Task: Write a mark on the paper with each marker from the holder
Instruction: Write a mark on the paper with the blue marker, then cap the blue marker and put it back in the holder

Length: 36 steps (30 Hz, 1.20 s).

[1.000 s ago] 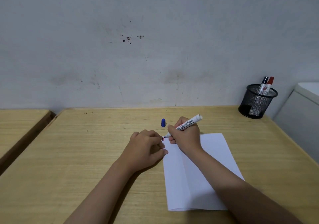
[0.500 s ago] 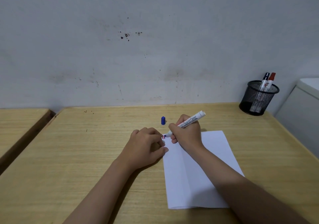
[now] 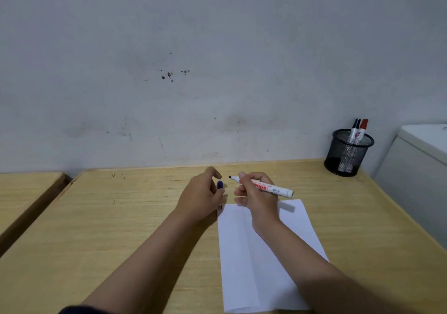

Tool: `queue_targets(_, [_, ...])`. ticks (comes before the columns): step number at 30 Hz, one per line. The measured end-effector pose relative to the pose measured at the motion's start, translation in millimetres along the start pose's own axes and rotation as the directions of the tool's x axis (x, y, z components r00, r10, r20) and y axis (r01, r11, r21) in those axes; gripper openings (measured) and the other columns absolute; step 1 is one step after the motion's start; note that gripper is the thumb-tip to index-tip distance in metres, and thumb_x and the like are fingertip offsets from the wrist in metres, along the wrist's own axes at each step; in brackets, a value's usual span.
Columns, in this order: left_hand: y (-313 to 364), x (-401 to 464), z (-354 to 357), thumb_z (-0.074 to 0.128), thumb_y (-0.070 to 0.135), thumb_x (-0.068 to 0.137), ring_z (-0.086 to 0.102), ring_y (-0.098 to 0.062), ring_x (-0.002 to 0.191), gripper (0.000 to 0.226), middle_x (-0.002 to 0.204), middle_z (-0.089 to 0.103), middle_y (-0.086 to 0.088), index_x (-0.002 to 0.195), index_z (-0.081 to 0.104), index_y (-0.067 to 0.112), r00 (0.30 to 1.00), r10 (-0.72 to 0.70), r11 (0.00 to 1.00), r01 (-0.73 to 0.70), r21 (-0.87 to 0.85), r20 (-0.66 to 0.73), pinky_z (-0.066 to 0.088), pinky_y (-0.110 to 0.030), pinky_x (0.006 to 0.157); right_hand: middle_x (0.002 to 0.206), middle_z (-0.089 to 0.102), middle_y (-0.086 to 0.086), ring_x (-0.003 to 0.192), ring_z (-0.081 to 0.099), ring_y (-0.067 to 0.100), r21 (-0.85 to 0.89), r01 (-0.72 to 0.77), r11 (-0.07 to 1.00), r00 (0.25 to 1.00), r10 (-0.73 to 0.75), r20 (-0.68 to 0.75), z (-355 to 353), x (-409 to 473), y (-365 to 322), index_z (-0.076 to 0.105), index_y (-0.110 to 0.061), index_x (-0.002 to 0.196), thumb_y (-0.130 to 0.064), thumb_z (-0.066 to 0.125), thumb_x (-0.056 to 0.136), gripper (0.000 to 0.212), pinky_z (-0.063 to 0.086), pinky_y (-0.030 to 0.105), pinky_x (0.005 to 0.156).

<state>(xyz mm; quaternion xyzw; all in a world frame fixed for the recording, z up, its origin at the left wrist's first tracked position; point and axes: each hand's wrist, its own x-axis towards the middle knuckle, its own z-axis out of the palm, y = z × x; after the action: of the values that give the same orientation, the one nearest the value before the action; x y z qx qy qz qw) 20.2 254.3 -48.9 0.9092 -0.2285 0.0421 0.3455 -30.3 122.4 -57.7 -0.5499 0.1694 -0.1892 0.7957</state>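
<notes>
My right hand (image 3: 254,193) holds an uncapped white marker (image 3: 271,187) level above the desk, its dark tip pointing left. My left hand (image 3: 202,193) is beside the blue cap (image 3: 219,184), fingers curled around it; whether they grip it I cannot tell. The white paper (image 3: 261,260) lies on the desk under my right forearm, with small marks (image 3: 220,208) at its top left corner. A black mesh holder (image 3: 348,155) at the back right holds a black-capped marker (image 3: 355,130) and a red-capped marker (image 3: 362,130).
The wooden desk (image 3: 121,229) meets a grey wall at the back. A second desk (image 3: 24,193) sits to the left across a gap. A white appliance (image 3: 420,168) stands at the right edge.
My right hand lifted the marker off the paper and turned it level, tip to the left. My left hand left the paper's corner and moved up to the blue cap.
</notes>
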Motion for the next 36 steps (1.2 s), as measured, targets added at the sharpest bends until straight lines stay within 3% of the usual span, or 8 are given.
queue_targets(3, [5, 16, 4, 0.061, 0.016, 0.081, 0.054, -0.016, 0.08, 0.039, 0.102, 0.053, -0.002, 0.119, 0.055, 0.023, 1.0, 0.004, 0.995, -0.006, 0.095, 0.019, 0.05, -0.032, 0.071, 0.064, 0.059, 0.005, 0.042, 0.051, 0.012, 0.014, 0.008, 1.0, 1.0, -0.008, 0.003, 1, -2, -8, 0.063, -0.015, 0.081, -0.019, 0.072, 0.081, 0.01, 0.045, 0.027, 0.043])
queue_targets(7, [10, 29, 3, 0.059, 0.005, 0.081, 0.062, -0.024, 0.092, 0.024, 0.102, 0.065, -0.01, 0.101, 0.07, 0.01, 0.994, -0.056, 0.984, 0.04, 0.171, 0.092, 0.052, -0.032, 0.077, 0.067, 0.06, 0.005, 0.04, 0.047, 0.013, 0.009, 0.06, 0.998, 0.998, -0.061, 0.036, -3, -1, -22, 0.065, -0.014, 0.081, -0.013, 0.069, 0.081, 0.004, 0.041, 0.025, 0.038])
queue_targets(10, [19, 29, -7, 0.064, 0.005, 0.079, 0.064, -0.02, 0.081, 0.011, 0.091, 0.072, -0.011, 0.086, 0.072, 0.007, 0.99, -0.139, 0.981, 0.14, -0.131, 0.019, 0.048, -0.023, 0.07, 0.067, 0.061, 0.006, 0.039, 0.046, 0.014, -0.021, 0.107, 0.994, 0.991, -0.105, 0.083, -11, -6, -33, 0.066, -0.01, 0.081, -0.007, 0.065, 0.082, 0.004, 0.039, 0.024, 0.038])
queue_targets(14, [42, 16, -29, 0.065, -0.001, 0.081, 0.06, -0.016, 0.071, 0.009, 0.079, 0.065, -0.011, 0.085, 0.069, 0.005, 0.97, -0.209, 0.713, 0.236, -0.66, 0.122, 0.053, -0.019, 0.066, 0.063, 0.062, 0.007, 0.038, 0.044, 0.016, -0.057, 0.204, 0.977, 0.974, -0.197, 0.107, -22, -17, -49, 0.066, -0.011, 0.076, -0.003, 0.064, 0.081, 0.01, 0.039, 0.024, 0.037])
queue_targets(20, [73, -6, -47, 0.062, -0.001, 0.083, 0.068, -0.011, 0.074, 0.01, 0.079, 0.069, -0.005, 0.088, 0.069, 0.005, 0.967, -0.162, 0.527, 0.252, -0.812, 0.196, 0.058, -0.02, 0.074, 0.059, 0.059, 0.007, 0.036, 0.041, 0.017, -0.077, 0.29, 0.954, 0.951, -0.278, 0.134, -29, -36, -77, 0.064, -0.004, 0.077, -0.001, 0.063, 0.081, 0.005, 0.037, 0.026, 0.036])
queue_targets(26, [95, -26, -63, 0.062, -0.004, 0.082, 0.067, -0.013, 0.07, 0.012, 0.075, 0.068, -0.005, 0.084, 0.069, 0.006, 0.974, -0.055, 0.562, 0.21, -0.8, 0.218, 0.058, -0.021, 0.072, 0.064, 0.057, 0.011, 0.04, 0.042, 0.016, -0.155, 0.355, 0.922, 0.911, -0.303, 0.279, -35, -61, -104, 0.068, -0.003, 0.081, -0.008, 0.071, 0.079, 0.006, 0.041, 0.024, 0.036])
queue_targets(31, [104, -40, -79, 0.063, -0.006, 0.08, 0.067, -0.015, 0.069, 0.016, 0.072, 0.071, -0.006, 0.077, 0.072, 0.007, 0.988, 0.019, 0.557, 0.117, -0.822, 0.154, 0.058, -0.02, 0.07, 0.068, 0.058, 0.015, 0.047, 0.046, 0.013, -0.11, 0.38, 0.918, 0.866, -0.312, 0.392, -41, -74, -121, 0.072, -0.007, 0.085, -0.008, 0.072, 0.079, 0.006, 0.048, 0.027, 0.04])
queue_targets(36, [113, -47, -80, 0.064, -0.005, 0.079, 0.066, -0.016, 0.069, 0.02, 0.071, 0.073, -0.005, 0.075, 0.075, 0.01, 0.995, 0.081, 0.577, -0.004, -0.816, 0.052, 0.055, -0.024, 0.075, 0.055, 0.057, -0.001, 0.05, 0.048, 0.014, -0.07, 0.394, 0.917, 0.859, -0.34, 0.382, -40, -81, -125, 0.072, -0.009, 0.083, -0.008, 0.073, 0.079, 0.004, 0.05, 0.028, 0.046])
